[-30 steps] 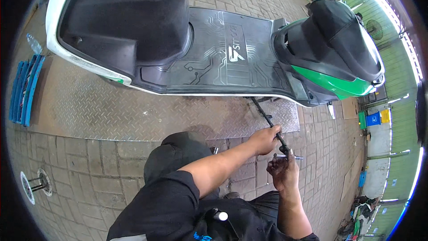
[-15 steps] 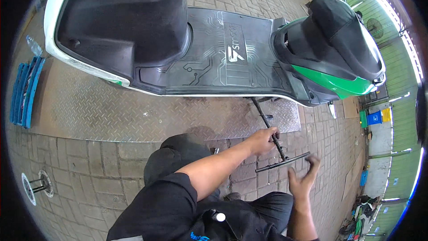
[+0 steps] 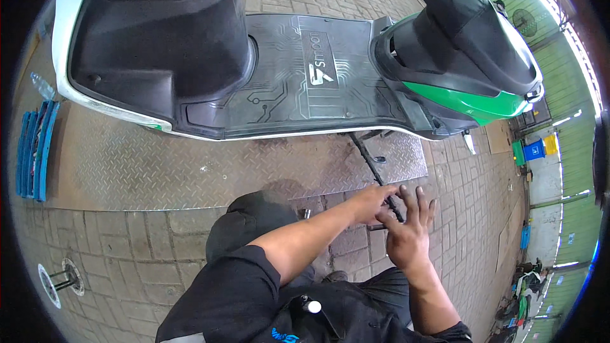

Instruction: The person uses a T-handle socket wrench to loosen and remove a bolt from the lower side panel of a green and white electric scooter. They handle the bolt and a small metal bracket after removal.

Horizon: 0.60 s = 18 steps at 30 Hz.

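Observation:
A long dark T-handle wrench slants out from under the footboard of a green, white and black scooter. My left hand is closed around its shaft near the crossbar end. Just right of it, my right hand is raised over the crossbar with fingers spread, gripping nothing. That hand hides most of the crossbar; only its left end shows. The wrench's far end disappears beneath the scooter. A small dark pedal-like part sticks out beside the shaft.
A diamond-pattern metal plate lies under the scooter on brick paving. Blue slatted tray and plastic bottle are at far left. A short metal socket-like piece lies by my knee. Colored bins stand at right.
My right hand has moved left and up, from beside the crossbar's right end to over it, fingers still spread. The crossbar has swung largely behind it. My left hand keeps its hold.

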{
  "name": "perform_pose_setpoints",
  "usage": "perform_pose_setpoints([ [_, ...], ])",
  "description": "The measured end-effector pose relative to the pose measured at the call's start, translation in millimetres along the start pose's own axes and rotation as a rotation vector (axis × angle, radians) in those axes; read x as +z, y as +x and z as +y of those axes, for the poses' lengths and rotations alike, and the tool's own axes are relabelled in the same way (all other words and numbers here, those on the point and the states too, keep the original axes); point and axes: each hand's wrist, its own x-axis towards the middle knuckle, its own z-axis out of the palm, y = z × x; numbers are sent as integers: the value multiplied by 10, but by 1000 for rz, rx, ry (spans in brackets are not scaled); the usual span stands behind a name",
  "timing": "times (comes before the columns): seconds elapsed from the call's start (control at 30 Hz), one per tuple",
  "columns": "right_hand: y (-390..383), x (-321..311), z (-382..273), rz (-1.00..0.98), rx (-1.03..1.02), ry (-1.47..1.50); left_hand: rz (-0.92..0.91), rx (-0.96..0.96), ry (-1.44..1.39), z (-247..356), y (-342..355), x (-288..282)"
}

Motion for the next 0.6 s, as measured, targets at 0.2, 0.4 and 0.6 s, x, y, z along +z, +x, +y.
perform_pose_setpoints([
  [0.2, -182, -84, -225, 68, 68, 110, 128, 55, -58, 51, 42, 76],
  [0.4, -490, 330, -266, -301, -15, 265, 239, 21, -107, 30, 61, 128],
  [0.6, -669, 674, 424, -226, 884, 1341, 205, -141, -137, 131, 124, 59],
])
